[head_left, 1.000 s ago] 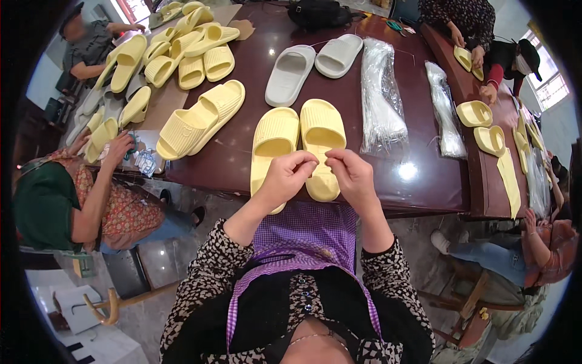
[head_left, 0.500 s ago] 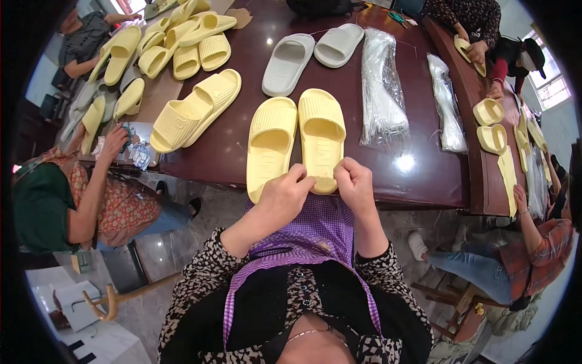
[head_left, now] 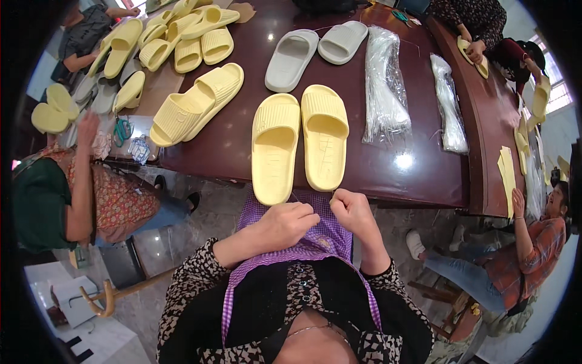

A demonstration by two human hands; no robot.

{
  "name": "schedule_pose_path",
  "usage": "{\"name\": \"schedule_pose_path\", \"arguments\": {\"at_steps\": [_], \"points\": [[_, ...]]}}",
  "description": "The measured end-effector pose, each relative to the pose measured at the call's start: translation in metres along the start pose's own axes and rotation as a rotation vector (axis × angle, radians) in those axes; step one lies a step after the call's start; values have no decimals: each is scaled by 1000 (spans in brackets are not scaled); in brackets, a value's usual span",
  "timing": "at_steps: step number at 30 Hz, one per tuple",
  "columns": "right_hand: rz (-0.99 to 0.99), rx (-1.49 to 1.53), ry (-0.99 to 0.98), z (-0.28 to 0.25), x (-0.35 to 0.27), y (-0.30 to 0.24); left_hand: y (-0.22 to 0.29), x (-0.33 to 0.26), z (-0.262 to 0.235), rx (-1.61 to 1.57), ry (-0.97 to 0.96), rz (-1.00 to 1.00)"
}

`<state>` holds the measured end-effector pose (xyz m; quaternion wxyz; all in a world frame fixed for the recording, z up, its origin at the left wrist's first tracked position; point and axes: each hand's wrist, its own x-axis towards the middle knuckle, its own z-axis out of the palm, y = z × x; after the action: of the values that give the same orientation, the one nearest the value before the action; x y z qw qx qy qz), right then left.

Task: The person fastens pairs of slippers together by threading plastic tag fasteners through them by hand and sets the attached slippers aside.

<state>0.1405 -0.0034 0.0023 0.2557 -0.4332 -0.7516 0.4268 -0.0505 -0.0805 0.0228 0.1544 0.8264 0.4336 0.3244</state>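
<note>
Two pale yellow slide slippers lie side by side at the table's front edge, the left slipper [head_left: 273, 176] and the right slipper [head_left: 325, 161], toes pointing away from me. My left hand [head_left: 288, 223] is closed in a pinch just below the left slipper's heel. Beside it, my right hand [head_left: 353, 212] is closed with thumb against fingers, under the right slipper's heel. Both hands are off the slippers, over my purple checked apron [head_left: 303, 242]. A faint thin strand shows near the left heel; what the fingers hold is too fine to make out.
A yellow slipper pair [head_left: 197, 109] lies left, with a yellow heap [head_left: 182, 36] behind. Grey slippers [head_left: 291, 60] and bagged bundles of clear strands [head_left: 386, 91] lie farther back and right. Co-workers sit at both sides; scissors [head_left: 123, 130] lie by the left one.
Both my hands have drawn back from the slippers' heels toward my body, still closed. At left, the co-worker's scissors now lie on the table and a yellow pair appears beyond.
</note>
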Motion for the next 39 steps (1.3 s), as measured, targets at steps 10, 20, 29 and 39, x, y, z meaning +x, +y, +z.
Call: {"name": "schedule_pose_path", "arguments": {"at_steps": [10,20,29,39], "points": [[-8,-264,47,0,29,-8,-14,11,4,38,47,-8],[-40,-608,147,5,105,-19,-68,43,7,292,222,-204],[-77,-454,246,-1,114,-4,-89,58,18,409,282,-278],[-2,-556,340,-32,224,38,-94,57,20,430,306,-254]]}}
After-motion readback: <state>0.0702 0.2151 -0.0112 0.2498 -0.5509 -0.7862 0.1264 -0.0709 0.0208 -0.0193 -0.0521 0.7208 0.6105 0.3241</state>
